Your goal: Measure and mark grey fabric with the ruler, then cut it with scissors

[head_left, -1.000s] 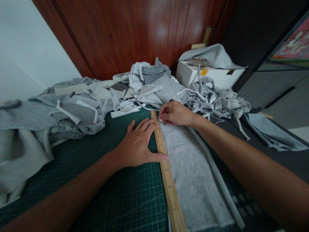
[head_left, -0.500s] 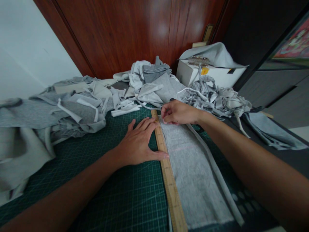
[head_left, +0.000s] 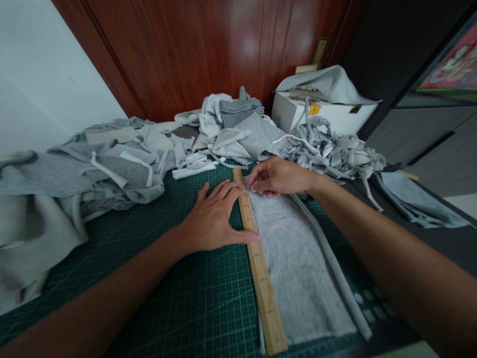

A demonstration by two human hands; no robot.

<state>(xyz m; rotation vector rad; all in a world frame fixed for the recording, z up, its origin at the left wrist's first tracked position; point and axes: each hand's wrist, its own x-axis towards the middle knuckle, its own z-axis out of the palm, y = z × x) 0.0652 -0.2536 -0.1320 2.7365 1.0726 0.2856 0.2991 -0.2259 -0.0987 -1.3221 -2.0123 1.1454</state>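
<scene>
Left hand (head_left: 214, 219): palm down, fingers spread wide, fingertips on the ruler (head_left: 263, 273) near its far end, thumb stretched across to its right edge. Laid over the wood, not closed around anything.

Right hand (head_left: 278, 176): fingers curled, thumb and forefinger drawn close together, just right of the ruler's far end. From where I stand the knuckles hide the tips; cannot tell whether a bit of cloth is pinched there.

Cloth (head_left: 303, 263): grey, flat, running along the ruler's right side. Its far end lies below the right fingers; its left border comes just beside the left thumb. Looks like soft knit: light, limp, not fragile, apt to stretch or ruck if dragged. Best hold, I judge: thumb and forefinger at the far corner next to the ruler, other hand spread to steady the wood.

Farther out: pale strip (head_left: 343, 278) along the cloth's border away from the ruler; green mat (head_left: 194, 308) left of the ruler; scraps (head_left: 119, 159) heaped left of and beyond it; white box (head_left: 328, 117) beyond, to its right.
</scene>
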